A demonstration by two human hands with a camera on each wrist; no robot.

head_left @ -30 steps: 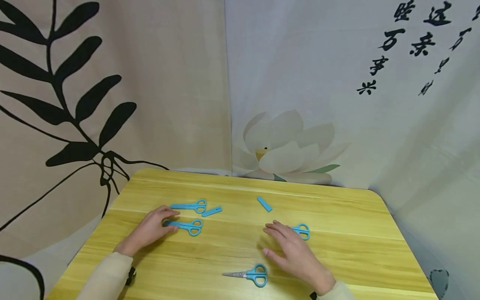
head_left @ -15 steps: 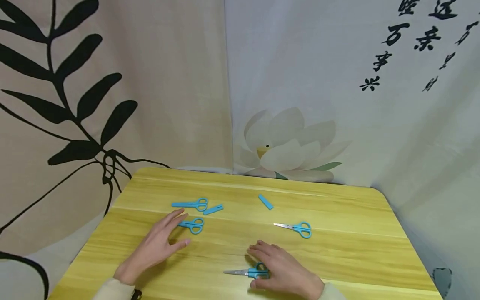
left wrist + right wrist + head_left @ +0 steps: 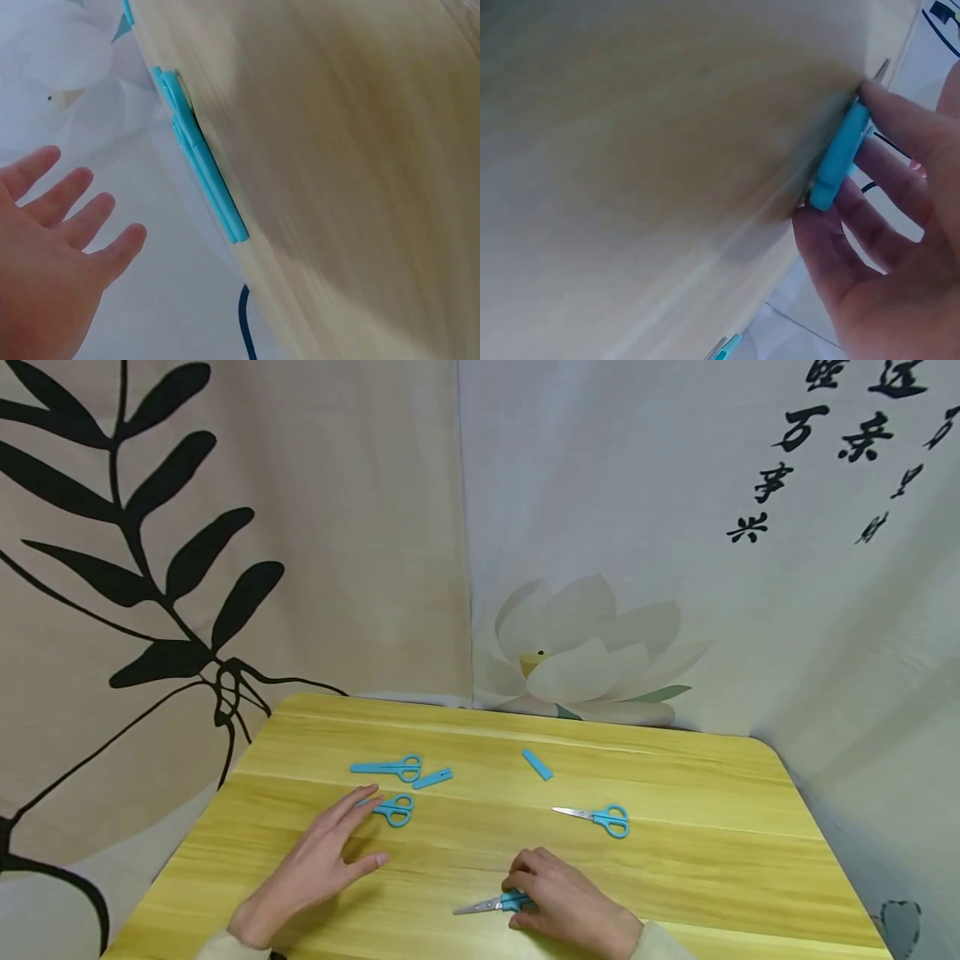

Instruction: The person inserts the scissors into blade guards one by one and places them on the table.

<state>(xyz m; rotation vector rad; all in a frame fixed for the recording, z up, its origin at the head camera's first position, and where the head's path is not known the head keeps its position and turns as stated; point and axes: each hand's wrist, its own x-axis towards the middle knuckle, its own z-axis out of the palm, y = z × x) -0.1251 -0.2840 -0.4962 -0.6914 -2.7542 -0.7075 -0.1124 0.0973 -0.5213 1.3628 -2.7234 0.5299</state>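
My right hand (image 3: 566, 897) grips the blue handles of a pair of scissors (image 3: 477, 907) near the front middle of the table, its bare metal blades pointing left. In the right wrist view, thumb and fingers close around the blue handles (image 3: 840, 161). Fingers spread, my left hand (image 3: 311, 864) hovers over the table's left side and holds nothing. Its fingertips overlap a second pair of scissors (image 3: 399, 811) in the head view, hiding the blade end. Just beyond lies a third pair (image 3: 378, 768) with a blue sheath over its blades.
Two loose blue blade covers lie toward the back: one cover (image 3: 433, 778) beside the sheathed scissors, another cover (image 3: 537, 764) right of centre. Another pair of scissors (image 3: 592, 816) with bare blades lies at right. Patterned curtains (image 3: 600, 527) hang behind the wooden table (image 3: 712, 860).
My right hand has moved toward the front and taken hold of the scissors there. My left hand has let go of the scissors at left, its fingers spreading and drawing slightly nearer.
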